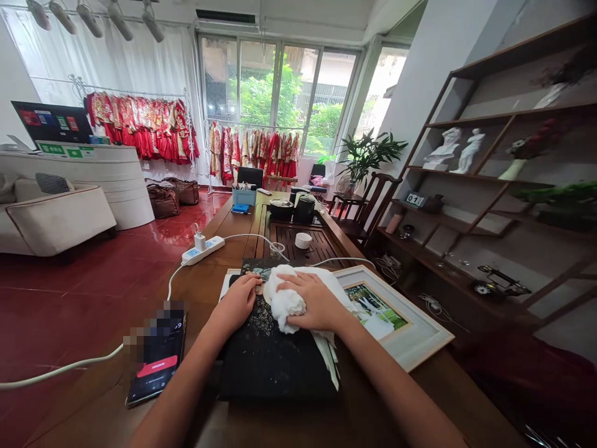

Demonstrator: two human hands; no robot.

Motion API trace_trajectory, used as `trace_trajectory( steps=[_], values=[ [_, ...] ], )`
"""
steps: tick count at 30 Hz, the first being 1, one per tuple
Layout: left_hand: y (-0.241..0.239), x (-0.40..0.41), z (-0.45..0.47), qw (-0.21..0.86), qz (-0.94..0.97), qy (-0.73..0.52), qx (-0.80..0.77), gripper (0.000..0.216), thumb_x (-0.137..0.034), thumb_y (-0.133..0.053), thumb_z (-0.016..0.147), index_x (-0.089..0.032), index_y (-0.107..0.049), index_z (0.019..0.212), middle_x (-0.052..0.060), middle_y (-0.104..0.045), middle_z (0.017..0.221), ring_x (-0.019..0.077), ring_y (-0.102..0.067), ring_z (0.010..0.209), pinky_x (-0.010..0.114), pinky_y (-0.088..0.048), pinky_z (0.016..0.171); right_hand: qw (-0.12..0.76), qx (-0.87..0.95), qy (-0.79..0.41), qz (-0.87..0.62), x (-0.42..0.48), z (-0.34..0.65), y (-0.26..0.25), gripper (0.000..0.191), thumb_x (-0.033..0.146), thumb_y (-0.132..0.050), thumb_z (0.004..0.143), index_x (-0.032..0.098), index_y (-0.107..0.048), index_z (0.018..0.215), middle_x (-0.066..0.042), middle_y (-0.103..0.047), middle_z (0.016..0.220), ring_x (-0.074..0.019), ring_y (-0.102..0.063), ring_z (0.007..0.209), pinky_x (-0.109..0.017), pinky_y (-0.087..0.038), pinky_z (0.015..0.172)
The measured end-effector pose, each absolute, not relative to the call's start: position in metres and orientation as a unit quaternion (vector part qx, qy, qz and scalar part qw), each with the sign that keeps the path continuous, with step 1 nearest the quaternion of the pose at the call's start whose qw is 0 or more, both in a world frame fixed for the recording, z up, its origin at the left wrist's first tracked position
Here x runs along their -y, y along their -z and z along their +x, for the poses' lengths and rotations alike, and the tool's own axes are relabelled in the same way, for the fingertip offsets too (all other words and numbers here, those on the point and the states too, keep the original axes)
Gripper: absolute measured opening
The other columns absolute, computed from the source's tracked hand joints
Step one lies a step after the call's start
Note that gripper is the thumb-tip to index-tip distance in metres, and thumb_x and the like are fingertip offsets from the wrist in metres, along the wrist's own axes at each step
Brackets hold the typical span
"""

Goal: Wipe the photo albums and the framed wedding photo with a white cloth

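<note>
My right hand (311, 300) is closed around a bunched white cloth (285, 300) and presses it onto a black glittery board (268, 354) lying flat on the wooden table (219, 274). My left hand (241, 297) rests on the board's upper left part with its fingers curled against the surface near the cloth. More white cloth or paper (329, 348) trails out under my right wrist. A framed photo (396, 320) with a pale wooden frame lies just to the right of the board.
A phone (158, 361) with a lit screen lies at the left near the table edge. A white power strip (203, 249) and its cable run across the table. Farther back stand a tea tray (298, 239), a small white cup, a pot and a blue box. Wooden shelves line the right.
</note>
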State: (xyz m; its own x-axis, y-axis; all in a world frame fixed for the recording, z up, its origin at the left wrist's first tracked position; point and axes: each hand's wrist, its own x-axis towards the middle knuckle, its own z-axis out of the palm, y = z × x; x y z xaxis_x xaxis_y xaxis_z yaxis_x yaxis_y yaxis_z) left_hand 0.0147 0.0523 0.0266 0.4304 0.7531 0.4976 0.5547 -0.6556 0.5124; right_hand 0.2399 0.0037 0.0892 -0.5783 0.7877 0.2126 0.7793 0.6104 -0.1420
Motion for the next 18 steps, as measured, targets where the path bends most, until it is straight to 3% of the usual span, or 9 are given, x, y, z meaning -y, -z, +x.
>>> trace_trajectory(
  steps=[8, 18],
  values=[
    [-0.025, -0.053, 0.015, 0.126, 0.837, -0.356, -0.395, 0.029, -0.01, -0.043, 0.091, -0.018, -0.064, 0.108, 0.01, -0.061, 0.125, 0.0219, -0.051, 0.124, 0.041, -0.041, 0.107, 0.106, 0.908, -0.046, -0.403, 0.022, 0.229, -0.091, 0.06, 0.046, -0.069, 0.064, 0.029, -0.057, 0.12, -0.002, -0.043, 0.146, -0.0369, -0.035, 0.132, -0.054, -0.017, 0.109],
    [-0.025, -0.054, 0.016, 0.108, 0.843, -0.365, -0.379, 0.03, -0.008, -0.043, 0.091, -0.017, -0.062, 0.112, 0.009, -0.057, 0.13, 0.02, -0.048, 0.127, 0.038, -0.039, 0.109, 0.033, 0.956, -0.11, -0.268, 0.072, 0.216, -0.093, 0.08, 0.044, -0.07, 0.055, 0.03, -0.047, 0.131, -0.001, -0.034, 0.152, -0.0383, -0.022, 0.14, -0.055, -0.003, 0.112]
  ],
)
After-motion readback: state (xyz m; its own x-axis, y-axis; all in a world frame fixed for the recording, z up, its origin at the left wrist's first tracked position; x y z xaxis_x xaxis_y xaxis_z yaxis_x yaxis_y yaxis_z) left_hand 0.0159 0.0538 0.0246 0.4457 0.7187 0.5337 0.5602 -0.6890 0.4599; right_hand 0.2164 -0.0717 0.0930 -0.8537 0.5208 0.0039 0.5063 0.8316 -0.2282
